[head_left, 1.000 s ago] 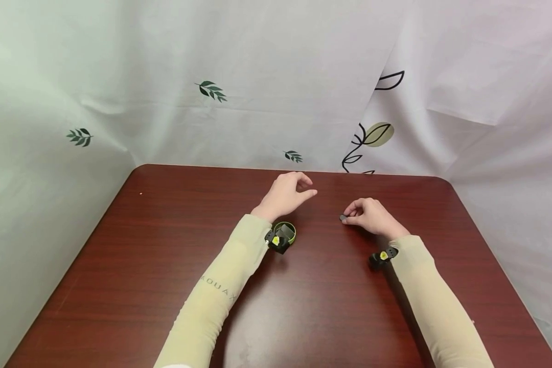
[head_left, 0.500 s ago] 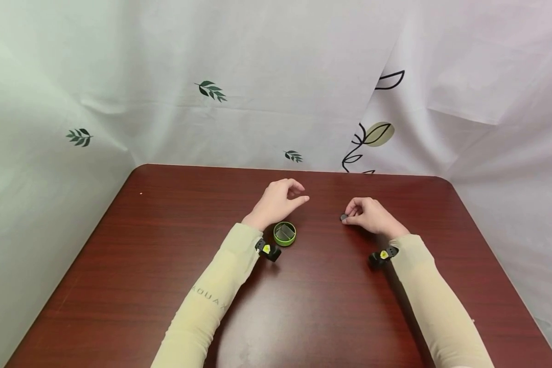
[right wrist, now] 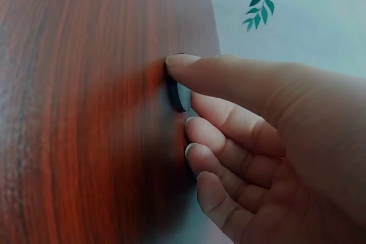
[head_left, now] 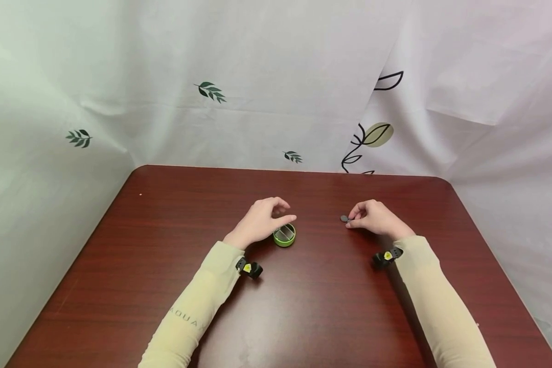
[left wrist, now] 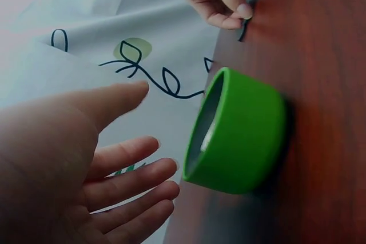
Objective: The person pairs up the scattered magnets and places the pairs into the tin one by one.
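Observation:
A round green cup-like container stands on the table, its interior dark grey with a pale bar across it. My left hand hovers just behind and left of it, thumb and fingers spread apart with nothing between them; in the left wrist view the container's green wall lies beyond the fingertips. To the right, my right hand pinches a small flat grey disc by its edge, low at the tabletop. In the right wrist view the thumb lies over the disc's dark curved rim, the other fingers curled below.
The dark red wooden table has rounded far corners. White curtains with leaf prints hang behind it and along both sides. A tiny pale speck lies at the far left of the tabletop.
My left hand has come back toward me and to the left, uncovering the container and then partly overlapping its far edge. My right hand has shifted slightly right, showing more of the disc.

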{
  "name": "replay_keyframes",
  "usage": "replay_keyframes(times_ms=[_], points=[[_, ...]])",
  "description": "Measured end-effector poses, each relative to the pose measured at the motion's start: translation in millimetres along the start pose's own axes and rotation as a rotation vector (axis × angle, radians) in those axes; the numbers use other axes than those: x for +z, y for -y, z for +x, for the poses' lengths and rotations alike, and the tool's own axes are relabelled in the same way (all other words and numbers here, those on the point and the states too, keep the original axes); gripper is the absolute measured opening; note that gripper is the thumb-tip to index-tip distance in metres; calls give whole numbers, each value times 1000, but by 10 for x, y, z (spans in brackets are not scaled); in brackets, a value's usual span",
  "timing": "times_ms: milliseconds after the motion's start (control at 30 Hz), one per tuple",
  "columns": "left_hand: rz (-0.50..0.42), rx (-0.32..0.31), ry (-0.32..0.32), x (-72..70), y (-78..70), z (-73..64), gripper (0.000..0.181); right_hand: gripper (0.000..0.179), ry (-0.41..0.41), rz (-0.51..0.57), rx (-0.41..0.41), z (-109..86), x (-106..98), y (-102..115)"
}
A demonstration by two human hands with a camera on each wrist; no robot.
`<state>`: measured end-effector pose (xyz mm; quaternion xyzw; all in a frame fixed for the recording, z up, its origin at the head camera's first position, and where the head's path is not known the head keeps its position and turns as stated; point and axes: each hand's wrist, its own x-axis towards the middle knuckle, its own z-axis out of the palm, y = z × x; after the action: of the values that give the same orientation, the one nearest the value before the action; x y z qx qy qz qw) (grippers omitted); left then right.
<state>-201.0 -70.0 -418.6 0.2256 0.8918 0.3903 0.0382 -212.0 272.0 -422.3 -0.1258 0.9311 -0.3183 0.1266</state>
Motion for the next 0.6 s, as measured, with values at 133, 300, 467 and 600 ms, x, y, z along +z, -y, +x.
replay_keyframes(times_ms=[133,300,467,600], points=[[-6,4,15,38,33,-53,45,18,4,-1,-11,-7,0,31],[-9,13,8,58,50,-70,45,19,2,30,-32,10,27,56],[-20,6,4,66,49,-64,45,25,3,63,-10,32,35,72],[-24,-3,7,77,62,-66,45,24,-5,62,19,49,48,92]])
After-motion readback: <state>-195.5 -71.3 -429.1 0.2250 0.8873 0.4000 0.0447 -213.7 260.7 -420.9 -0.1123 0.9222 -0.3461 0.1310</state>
